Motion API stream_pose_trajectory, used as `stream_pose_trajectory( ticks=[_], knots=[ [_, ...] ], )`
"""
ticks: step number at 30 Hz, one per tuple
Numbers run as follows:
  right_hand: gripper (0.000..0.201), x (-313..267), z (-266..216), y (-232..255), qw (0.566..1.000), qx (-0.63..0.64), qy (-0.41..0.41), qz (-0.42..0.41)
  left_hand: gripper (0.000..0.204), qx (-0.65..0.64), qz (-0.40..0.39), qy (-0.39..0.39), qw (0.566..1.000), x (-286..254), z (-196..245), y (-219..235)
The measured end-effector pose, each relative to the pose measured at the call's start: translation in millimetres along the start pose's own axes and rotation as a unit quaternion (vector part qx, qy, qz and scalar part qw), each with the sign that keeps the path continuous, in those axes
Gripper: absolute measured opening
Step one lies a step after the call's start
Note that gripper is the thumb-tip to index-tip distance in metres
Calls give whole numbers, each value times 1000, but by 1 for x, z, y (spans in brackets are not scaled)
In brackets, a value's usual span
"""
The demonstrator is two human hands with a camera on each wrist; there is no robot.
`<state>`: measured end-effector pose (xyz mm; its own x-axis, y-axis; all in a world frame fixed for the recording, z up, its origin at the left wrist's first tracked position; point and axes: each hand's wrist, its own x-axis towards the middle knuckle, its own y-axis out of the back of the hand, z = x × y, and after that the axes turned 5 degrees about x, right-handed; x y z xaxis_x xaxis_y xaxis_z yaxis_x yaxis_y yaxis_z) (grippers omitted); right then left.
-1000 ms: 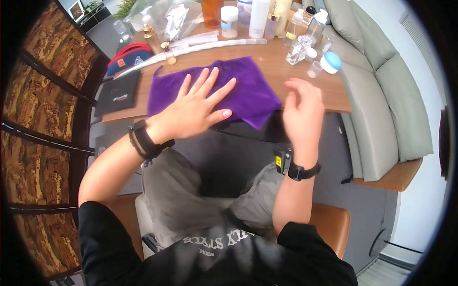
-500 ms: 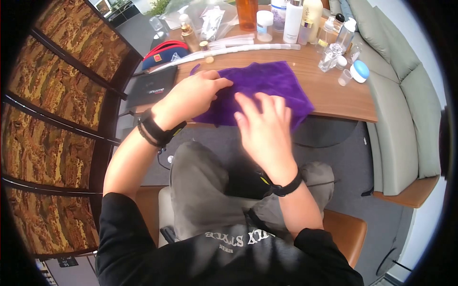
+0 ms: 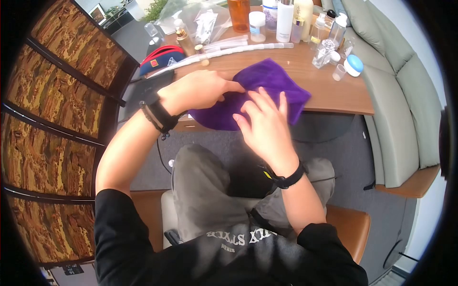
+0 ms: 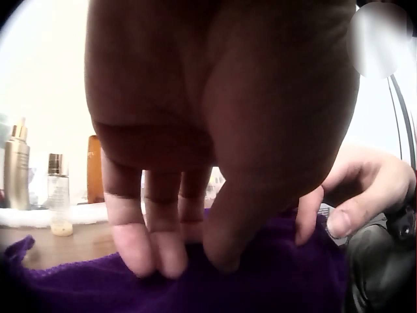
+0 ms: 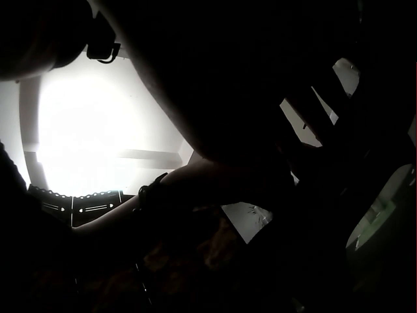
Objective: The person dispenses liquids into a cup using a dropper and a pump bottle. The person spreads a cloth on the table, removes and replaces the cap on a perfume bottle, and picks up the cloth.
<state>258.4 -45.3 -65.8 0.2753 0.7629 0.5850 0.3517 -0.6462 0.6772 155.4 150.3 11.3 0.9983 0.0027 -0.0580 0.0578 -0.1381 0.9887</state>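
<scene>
Pressing down near the table's near edge, the right hand (image 3: 267, 126) lies flat-fingered on the purple cloth (image 3: 274, 81); the left hand (image 3: 198, 89) pinches its fold, fingertips (image 4: 156, 257) curled into fabric only in the left wrist view. The right wrist view is too dark. Farther left, a black case (image 3: 148, 88) has unreadable lettering; bottles (image 3: 285, 19) stand farthest.

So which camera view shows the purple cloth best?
The head view: the whole cloth lies on the table edge, with the left hand and right hand on it. The left wrist view shows only a close strip under the fingers. The right wrist view is too dark to show it.
</scene>
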Motion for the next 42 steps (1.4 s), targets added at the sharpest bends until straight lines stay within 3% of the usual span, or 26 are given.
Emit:
stream_pose_trajectory(
  ticks=[5,7,11,14,21,23,25,27,29,31,33,35,36,37,39,42],
  knots=[
    [30,-1,-3,-6,999,34,-11,-2,32,-87,30,-16,996,2,-1,-4],
    [32,-2,-3,-7,999,49,-9,5,25,-64,107,-57,991,1,3,-7],
    [47,-1,-6,0,997,67,-25,12,26,-46,172,-36,983,-8,16,10],
    [45,3,-12,5,994,51,-30,89,26,-38,195,-37,979,-17,27,22],
    [30,3,-14,22,995,15,-17,100,28,53,262,4,964,-36,46,46],
    [28,6,-16,26,976,161,-31,144,27,46,283,47,957,-36,47,48],
    [23,11,-13,37,971,182,-22,154,32,20,294,64,954,-31,52,47],
    [15,18,-14,50,934,302,-108,157,42,-56,378,105,918,-21,60,47],
    [15,21,-4,63,920,332,-130,161,51,-83,379,122,914,-23,61,44],
    [15,20,14,76,901,377,-155,149,56,-331,385,137,850,-27,63,39],
    [14,15,21,100,884,404,-184,147,60,-388,373,120,834,-38,51,24],
    [13,5,38,125,859,439,-215,151,68,-603,377,68,699,-50,44,7],
    [13,-1,48,141,860,419,-250,151,86,-601,373,96,700,-55,45,3],
    [13,-6,57,157,859,397,-283,153,86,-604,375,100,696,-62,47,-1],
    [14,-10,72,184,870,336,-322,163,96,-666,357,114,644,-77,52,-10],
    [17,-8,89,226,890,220,-386,96,105,-696,329,128,625,-96,59,-21]
  ],
)
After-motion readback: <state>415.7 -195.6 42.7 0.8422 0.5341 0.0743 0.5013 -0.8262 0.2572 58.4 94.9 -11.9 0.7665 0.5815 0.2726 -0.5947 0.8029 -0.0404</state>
